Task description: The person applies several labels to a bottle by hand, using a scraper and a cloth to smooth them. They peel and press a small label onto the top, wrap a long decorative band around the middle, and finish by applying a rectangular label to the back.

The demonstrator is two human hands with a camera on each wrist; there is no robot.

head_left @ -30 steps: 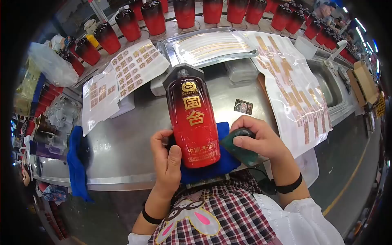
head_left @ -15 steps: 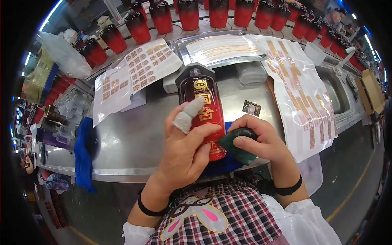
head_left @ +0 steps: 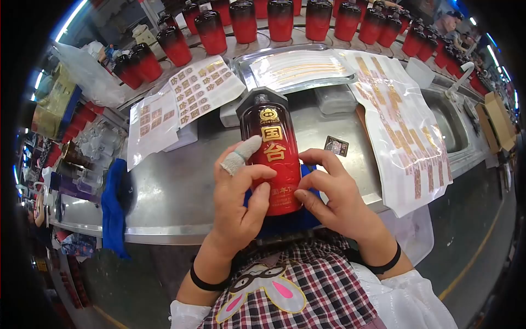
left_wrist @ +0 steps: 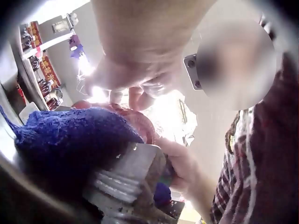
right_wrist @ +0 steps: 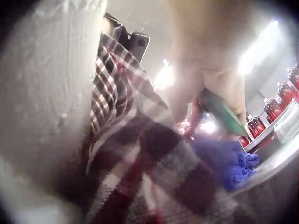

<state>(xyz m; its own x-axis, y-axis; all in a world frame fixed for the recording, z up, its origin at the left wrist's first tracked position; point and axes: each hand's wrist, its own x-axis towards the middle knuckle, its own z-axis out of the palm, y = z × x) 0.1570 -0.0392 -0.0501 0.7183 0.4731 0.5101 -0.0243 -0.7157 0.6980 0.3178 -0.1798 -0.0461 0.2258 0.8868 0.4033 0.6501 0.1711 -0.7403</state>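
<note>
Already the red bottle [head_left: 270,156] carries its gold emblem, two large gold characters and a lower gold label, so the sticking looks largely done and only the pressing-down of that lower label seems left. From the head view, the bottle lies neck away on a blue cloth [head_left: 285,223] at the near edge of the tabletop [head_left: 175,186]. The left hand [head_left: 238,203] grips its lower left side, thumb across the front, a covered index finger [head_left: 241,156] raised. The right hand [head_left: 335,197] sets curved fingers against the bottle's right side. Sticker sheets [head_left: 200,88] and a row of bottles [head_left: 274,19] lie beyond.

The left wrist view shows the left hand [left_wrist: 140,56] above the bottle's base [left_wrist: 142,125] and the blue cloth [left_wrist: 70,135], with the right hand [left_wrist: 180,163] close by.

The right wrist view shows the right hand [right_wrist: 205,60] holding a green pad [right_wrist: 222,112] tucked under its fingers, above the blue cloth [right_wrist: 224,158].

Half a second ago the left hand lay across the characters; now it sits lower and both read clear. The green pad, then plain in the head view beside the bottle, is now hidden there as the right fingers have moved onto the bottle
</note>
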